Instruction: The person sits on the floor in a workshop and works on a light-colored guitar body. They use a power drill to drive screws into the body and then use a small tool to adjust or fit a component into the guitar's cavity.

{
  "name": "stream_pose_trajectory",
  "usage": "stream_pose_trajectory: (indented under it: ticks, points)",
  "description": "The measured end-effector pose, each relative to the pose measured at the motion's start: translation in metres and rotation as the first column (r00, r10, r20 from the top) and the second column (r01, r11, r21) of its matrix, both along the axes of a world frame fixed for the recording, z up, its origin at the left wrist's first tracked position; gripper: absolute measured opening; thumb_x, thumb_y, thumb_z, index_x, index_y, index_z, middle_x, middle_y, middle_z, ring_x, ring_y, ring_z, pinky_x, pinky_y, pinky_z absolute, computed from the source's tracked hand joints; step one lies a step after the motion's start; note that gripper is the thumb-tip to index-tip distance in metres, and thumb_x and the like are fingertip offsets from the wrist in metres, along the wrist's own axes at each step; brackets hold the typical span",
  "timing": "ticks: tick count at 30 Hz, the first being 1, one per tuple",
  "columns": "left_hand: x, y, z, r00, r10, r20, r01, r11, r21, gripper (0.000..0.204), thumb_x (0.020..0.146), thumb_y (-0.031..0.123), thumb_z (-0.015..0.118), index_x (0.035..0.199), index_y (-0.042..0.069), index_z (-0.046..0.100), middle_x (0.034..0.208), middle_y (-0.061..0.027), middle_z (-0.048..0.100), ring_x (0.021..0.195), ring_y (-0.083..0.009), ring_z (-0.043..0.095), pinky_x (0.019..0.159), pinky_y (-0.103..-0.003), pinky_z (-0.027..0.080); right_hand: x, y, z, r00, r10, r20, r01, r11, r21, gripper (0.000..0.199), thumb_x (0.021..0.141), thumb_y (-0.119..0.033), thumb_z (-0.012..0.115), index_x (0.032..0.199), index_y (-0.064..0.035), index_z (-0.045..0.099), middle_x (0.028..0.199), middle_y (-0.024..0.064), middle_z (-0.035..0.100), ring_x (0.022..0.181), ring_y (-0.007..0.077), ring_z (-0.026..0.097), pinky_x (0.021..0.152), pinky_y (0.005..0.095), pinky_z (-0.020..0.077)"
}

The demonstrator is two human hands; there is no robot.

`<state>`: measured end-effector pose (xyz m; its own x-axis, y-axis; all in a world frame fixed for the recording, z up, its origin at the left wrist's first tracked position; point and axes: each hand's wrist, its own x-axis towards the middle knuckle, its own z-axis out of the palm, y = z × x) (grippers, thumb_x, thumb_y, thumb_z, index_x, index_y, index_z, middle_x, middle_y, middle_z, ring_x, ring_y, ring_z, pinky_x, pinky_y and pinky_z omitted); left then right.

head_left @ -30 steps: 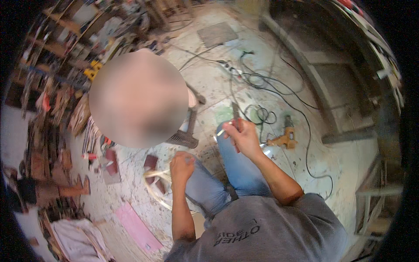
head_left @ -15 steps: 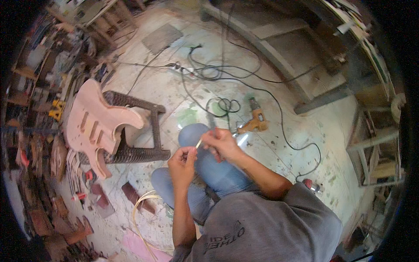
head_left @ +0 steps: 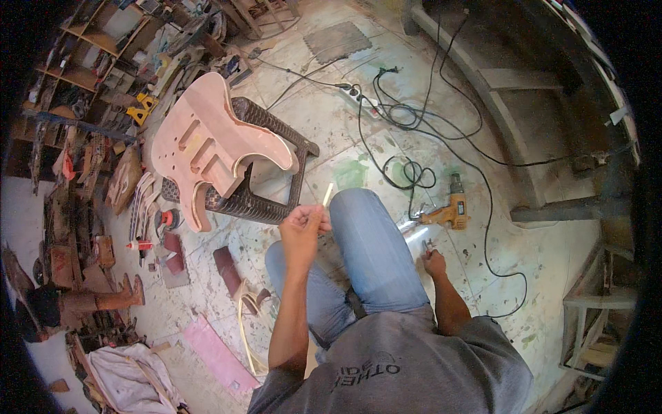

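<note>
Head view has the left grip (head_left: 303,228) pinching a strip (head_left: 329,194) whose free end, jutting ahead of that grip beside the knee (head_left: 355,201), could bend or slip if knocked or loosely held, and which looks thin, pale and straight, while the right grip (head_left: 434,263), well rightward, seems closed on a small tool (head_left: 427,245).

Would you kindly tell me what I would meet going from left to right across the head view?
Wooden shelves, unfinished guitar body, left hand with a pale strip in its grip, white power strip, right hand, wooden frame.
</note>
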<state>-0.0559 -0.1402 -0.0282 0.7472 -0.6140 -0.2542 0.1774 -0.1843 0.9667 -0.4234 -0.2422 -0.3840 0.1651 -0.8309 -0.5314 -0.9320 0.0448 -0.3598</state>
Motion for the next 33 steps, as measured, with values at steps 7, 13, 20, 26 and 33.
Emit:
stream_pose_trajectory:
  ticks: [7, 13, 20, 26, 33]
  points:
    - [0.002, -0.005, -0.011, 0.990, 0.002, -0.139, -0.012, 0.998, -0.067, 0.018, 0.101, 0.014, 0.069, 0.106, -0.003, 0.068, 0.095, -0.0119, 0.074, 0.081, -0.0162, 0.073, 0.072, -0.027, 0.058, 0.012, -0.074, -0.028, 0.750, -0.532, 0.393, 0.611, 0.784, -0.106, 0.073, 0.086, -0.071, 0.067, 0.096, 0.0008, 0.070, 0.084, 0.0152, 0.072, 0.079, 0.0329, 0.068, 0.075, 0.0468, 0.0544]
    - [-0.001, -0.009, -0.010, 0.972, 0.016, -0.236, -0.037, 0.996, -0.083, 0.017, 0.100, 0.011, 0.069, 0.109, -0.003, 0.066, 0.100, -0.0139, 0.074, 0.086, -0.0189, 0.073, 0.079, -0.030, 0.060, 0.024, -0.127, -0.078, -0.061, -0.866, 0.497, 0.603, 0.365, 0.709, 0.047, 0.094, -0.058, 0.069, 0.099, -0.0120, 0.067, 0.075, 0.0009, 0.058, 0.063, 0.0152, 0.056, 0.055, 0.0338, 0.0492]
    - [-0.006, -0.012, -0.020, 0.959, 0.040, -0.282, -0.083, 0.987, -0.141, 0.016, 0.101, 0.011, 0.068, 0.110, -0.002, 0.066, 0.100, -0.0127, 0.073, 0.088, -0.0183, 0.071, 0.081, -0.030, 0.060, 0.006, -0.145, -0.075, -0.310, -0.875, 0.373, 0.567, 0.145, 0.811, 0.029, 0.098, -0.021, 0.069, 0.126, -0.0146, 0.062, 0.113, 0.0065, 0.066, 0.104, 0.0240, 0.064, 0.084, 0.0429, 0.0553]
    - [-0.003, -0.009, -0.030, 0.972, 0.047, -0.232, -0.075, 0.991, -0.114, 0.016, 0.101, 0.012, 0.067, 0.111, 0.000, 0.065, 0.096, -0.0084, 0.072, 0.084, -0.0155, 0.068, 0.077, -0.029, 0.057, 0.035, -0.148, -0.058, -0.217, -0.946, 0.240, 0.619, 0.057, 0.784, 0.034, 0.096, -0.023, 0.069, 0.127, -0.0128, 0.060, 0.126, 0.0095, 0.060, 0.119, 0.0264, 0.055, 0.098, 0.0547, 0.0482]
    - [-0.005, -0.009, -0.028, 0.980, 0.087, -0.178, -0.112, 0.985, -0.133, 0.014, 0.099, 0.008, 0.069, 0.109, -0.001, 0.065, 0.094, -0.0096, 0.072, 0.082, -0.0158, 0.069, 0.078, -0.030, 0.058, 0.047, -0.166, -0.055, -0.406, -0.720, 0.563, 0.448, 0.380, 0.809, 0.014, 0.096, -0.015, 0.060, 0.107, -0.0080, 0.065, 0.082, 0.0074, 0.063, 0.069, 0.0246, 0.062, 0.059, 0.0411, 0.0548]
